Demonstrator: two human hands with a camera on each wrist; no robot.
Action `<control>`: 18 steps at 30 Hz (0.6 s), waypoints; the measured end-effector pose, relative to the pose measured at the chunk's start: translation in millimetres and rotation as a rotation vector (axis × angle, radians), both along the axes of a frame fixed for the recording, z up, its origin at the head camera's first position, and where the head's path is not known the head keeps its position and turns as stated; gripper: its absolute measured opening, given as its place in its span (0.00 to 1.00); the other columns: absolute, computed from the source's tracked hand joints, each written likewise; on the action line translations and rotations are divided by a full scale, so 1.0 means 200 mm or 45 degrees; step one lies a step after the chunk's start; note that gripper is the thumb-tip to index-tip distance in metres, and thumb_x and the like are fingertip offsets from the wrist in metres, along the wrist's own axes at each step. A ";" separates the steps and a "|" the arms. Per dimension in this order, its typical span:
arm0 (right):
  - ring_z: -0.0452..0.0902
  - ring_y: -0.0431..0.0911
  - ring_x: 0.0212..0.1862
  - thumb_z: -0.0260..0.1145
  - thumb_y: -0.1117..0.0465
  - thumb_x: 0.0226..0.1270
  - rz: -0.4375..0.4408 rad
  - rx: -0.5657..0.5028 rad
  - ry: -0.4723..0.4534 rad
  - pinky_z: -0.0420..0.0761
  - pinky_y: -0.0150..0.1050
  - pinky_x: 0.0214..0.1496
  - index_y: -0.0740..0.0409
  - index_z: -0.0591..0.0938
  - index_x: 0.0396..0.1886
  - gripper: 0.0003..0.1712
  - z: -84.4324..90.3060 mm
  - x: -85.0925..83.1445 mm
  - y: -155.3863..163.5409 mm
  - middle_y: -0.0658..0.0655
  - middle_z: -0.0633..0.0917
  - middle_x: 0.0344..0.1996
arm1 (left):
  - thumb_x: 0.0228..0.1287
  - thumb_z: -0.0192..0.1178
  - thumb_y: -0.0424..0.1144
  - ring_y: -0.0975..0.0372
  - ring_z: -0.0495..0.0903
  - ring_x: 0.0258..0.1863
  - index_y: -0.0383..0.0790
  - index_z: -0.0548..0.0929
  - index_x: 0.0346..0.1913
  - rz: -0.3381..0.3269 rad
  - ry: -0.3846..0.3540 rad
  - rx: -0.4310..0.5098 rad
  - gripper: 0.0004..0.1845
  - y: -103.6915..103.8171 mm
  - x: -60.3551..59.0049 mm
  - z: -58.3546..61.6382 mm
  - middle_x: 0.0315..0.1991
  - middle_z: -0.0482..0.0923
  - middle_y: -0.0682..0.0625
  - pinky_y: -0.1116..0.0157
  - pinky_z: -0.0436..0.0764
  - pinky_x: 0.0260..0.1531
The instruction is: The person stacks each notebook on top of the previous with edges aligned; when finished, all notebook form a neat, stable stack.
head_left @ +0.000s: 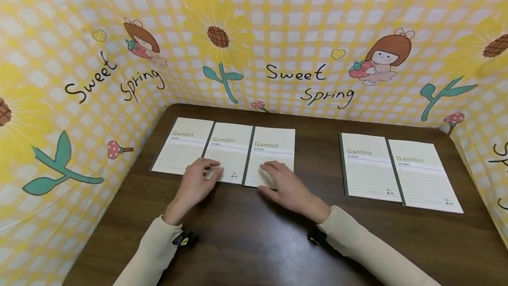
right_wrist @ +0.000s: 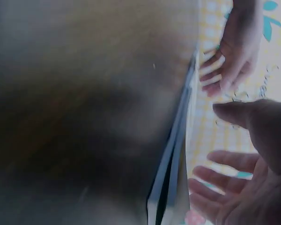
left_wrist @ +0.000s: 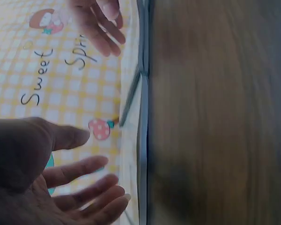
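Observation:
Three cream Gambit notebooks with dark spines lie side by side on the left of the brown table: a left notebook [head_left: 186,142], a middle notebook [head_left: 228,156] and a third notebook [head_left: 274,138]. My left hand [head_left: 196,179] is over the lower edges of the left and middle ones, fingers relaxed and slightly bent. My right hand [head_left: 289,186] hovers over the lower part of the third notebook, thumb apart from the fingers. Neither hand holds anything. In the left wrist view, the fingers [left_wrist: 86,192] are spread near the notebooks' edges [left_wrist: 143,140]. Whether fingertips touch the covers, I cannot tell.
Two more Gambit notebooks, one [head_left: 369,169] beside the other [head_left: 424,178], lie at the right, slightly overlapping or touching. A yellow checked cloth [head_left: 301,25] with printed flowers walls in the table [head_left: 246,233] at the back and sides.

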State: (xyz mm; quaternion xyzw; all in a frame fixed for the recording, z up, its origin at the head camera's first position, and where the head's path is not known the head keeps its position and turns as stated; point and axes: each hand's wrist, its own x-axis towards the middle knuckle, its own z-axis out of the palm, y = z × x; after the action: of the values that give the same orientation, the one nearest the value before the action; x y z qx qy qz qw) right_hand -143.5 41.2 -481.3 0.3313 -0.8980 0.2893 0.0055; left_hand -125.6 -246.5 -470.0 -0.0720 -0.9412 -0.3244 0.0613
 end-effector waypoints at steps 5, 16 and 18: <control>0.64 0.58 0.80 0.66 0.42 0.75 0.218 0.177 -0.034 0.66 0.53 0.81 0.63 0.67 0.79 0.43 0.00 0.00 -0.15 0.65 0.68 0.79 | 0.70 0.69 0.42 0.39 0.76 0.68 0.33 0.83 0.64 -0.129 -0.009 -0.187 0.24 -0.07 -0.01 -0.02 0.67 0.78 0.34 0.36 0.73 0.66; 0.49 0.52 0.86 0.54 0.32 0.79 0.370 0.511 -0.023 0.56 0.47 0.86 0.60 0.54 0.85 0.50 -0.02 0.00 -0.35 0.59 0.54 0.85 | 0.74 0.65 0.48 0.36 0.54 0.82 0.40 0.67 0.79 -0.362 -0.163 -0.362 0.36 -0.10 0.00 -0.08 0.83 0.56 0.37 0.34 0.60 0.76; 0.49 0.51 0.86 0.53 0.32 0.79 0.369 0.533 -0.025 0.56 0.46 0.86 0.60 0.54 0.85 0.50 -0.03 0.00 -0.36 0.59 0.54 0.85 | 0.74 0.65 0.47 0.36 0.54 0.82 0.39 0.66 0.79 -0.360 -0.164 -0.362 0.37 -0.10 0.01 -0.08 0.83 0.56 0.37 0.34 0.58 0.77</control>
State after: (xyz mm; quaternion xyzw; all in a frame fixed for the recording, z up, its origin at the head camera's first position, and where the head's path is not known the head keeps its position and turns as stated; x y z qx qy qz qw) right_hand -143.7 -31.7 -486.8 0.4476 -0.8816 0.0980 -0.1133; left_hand -123.6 -266.8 -486.5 -0.1903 -0.9600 -0.1976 -0.0560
